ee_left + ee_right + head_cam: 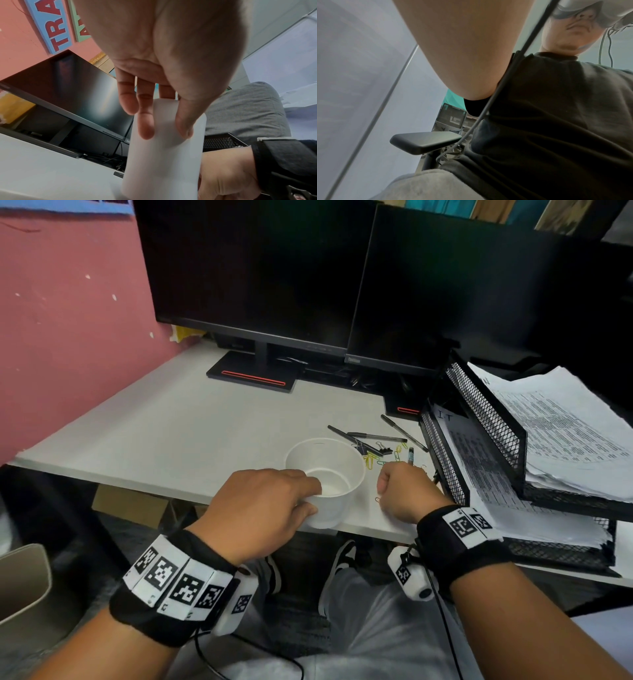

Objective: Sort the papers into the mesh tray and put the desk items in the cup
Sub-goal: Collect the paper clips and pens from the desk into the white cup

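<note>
A white plastic cup (329, 474) stands at the desk's front edge, and my left hand (270, 508) grips its near wall; the left wrist view shows the fingers (145, 121) and thumb curled round the cup (164, 155). Just right of the cup my right hand (404, 491) is curled round a dark pen (410, 455) whose end sticks up past the knuckles. Several black pens (373, 437), coloured paper clips (371, 460) and a binder clip (385, 449) lie behind the cup. Printed papers (561, 433) fill the black mesh tray (486, 412) at the right.
Two dark monitors (260, 268) stand at the back of the white desk (171, 433), with their stands and cables beneath. A pink wall is at the left. A chair armrest (426, 142) shows in the right wrist view, which looks back at my arm and torso.
</note>
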Tool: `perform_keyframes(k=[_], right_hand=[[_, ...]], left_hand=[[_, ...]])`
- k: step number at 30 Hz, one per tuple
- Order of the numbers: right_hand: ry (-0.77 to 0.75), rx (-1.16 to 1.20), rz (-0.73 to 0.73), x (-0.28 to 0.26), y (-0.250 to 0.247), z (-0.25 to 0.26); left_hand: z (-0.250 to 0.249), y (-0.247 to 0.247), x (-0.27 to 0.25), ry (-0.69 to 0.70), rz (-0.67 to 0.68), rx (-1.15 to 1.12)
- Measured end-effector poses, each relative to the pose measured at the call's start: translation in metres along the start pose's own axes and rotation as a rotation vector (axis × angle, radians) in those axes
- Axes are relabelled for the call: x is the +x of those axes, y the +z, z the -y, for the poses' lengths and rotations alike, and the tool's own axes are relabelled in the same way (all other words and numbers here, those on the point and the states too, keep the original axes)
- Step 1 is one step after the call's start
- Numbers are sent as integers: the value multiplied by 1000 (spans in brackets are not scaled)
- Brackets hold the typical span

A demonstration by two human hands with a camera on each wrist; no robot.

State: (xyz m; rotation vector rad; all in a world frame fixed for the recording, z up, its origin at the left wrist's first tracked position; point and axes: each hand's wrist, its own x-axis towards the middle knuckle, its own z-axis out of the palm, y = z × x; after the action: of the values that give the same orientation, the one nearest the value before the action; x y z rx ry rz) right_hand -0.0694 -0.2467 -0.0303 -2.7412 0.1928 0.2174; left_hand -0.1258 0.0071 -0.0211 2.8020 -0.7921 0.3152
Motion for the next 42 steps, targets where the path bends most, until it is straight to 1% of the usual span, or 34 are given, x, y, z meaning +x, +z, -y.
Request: perform_keyframes(k=[4, 10, 11, 12, 13, 15, 16, 17, 18, 19, 21, 22, 25, 26, 28, 30, 32, 34, 35, 36, 37, 38, 40, 42], right_hand=[[20, 59, 89, 3, 0, -4], [8, 84, 114, 4, 4, -9], [13, 122, 114, 5, 4, -12], [21, 204, 103, 7, 2, -15], [32, 333, 75, 7, -3, -17], [56, 701, 5, 5, -19, -15], [51, 905, -5, 2, -29, -10], [26, 1070, 0, -1, -40, -2], [-17, 1170, 10, -4, -48, 8], [-68, 1208, 23, -8, -54, 18], [-154, 1156, 42, -13, -57, 39], [-187, 1072, 37, -13, -54, 48], [-276, 697, -32, -16, -45, 64], [-298, 615, -36, -16, -43, 66], [-312, 563, 8, -17, -41, 66], [-319, 585, 25, -15, -41, 62], [-314, 669, -75, -10, -46, 55], [-273, 779, -228, -1, -53, 44], [-228, 797, -288, 4, -56, 37], [-170, 761, -330, 12, -56, 28], [-112, 664, -335, 21, -55, 19], [-58, 510, -295, 32, -51, 9], [40, 193, -163, 53, -38, -10], [110, 9, -94, 68, -25, -23]], left_hand=[[-1, -1, 4, 11, -7, 9], [-4, 1, 6, 18, -1, 8], [-4, 1, 6, 21, -1, 5], [-4, 2, 6, 23, 1, 2], [-5, 1, 5, 24, 5, 0], [-5, 1, 5, 28, 4, 1], [-6, 1, 5, 32, 2, 2], [-7, 0, 5, 36, 1, 2], [-8, 0, 6, 41, -1, 1], [-10, 0, 7, 46, 0, 2], [-14, 1, 9, 57, 6, -5], [-16, 1, 10, 63, 7, -10], [-21, 2, 12, 79, 17, -9], [-21, 3, 12, 80, 18, -6], [-20, 3, 12, 76, 19, -2], [-18, 3, 12, 72, 15, -1], [-16, 4, 12, 68, 6, -10], [-13, 4, 12, 60, -7, -20], [-12, 4, 12, 54, -12, -23], [-11, 3, 11, 49, -15, -26], [-10, 2, 10, 43, -18, -28], [-9, 2, 10, 37, -18, -26], [-6, 0, 8, 26, -16, -18], [-3, -1, 7, 18, -24, -19]])
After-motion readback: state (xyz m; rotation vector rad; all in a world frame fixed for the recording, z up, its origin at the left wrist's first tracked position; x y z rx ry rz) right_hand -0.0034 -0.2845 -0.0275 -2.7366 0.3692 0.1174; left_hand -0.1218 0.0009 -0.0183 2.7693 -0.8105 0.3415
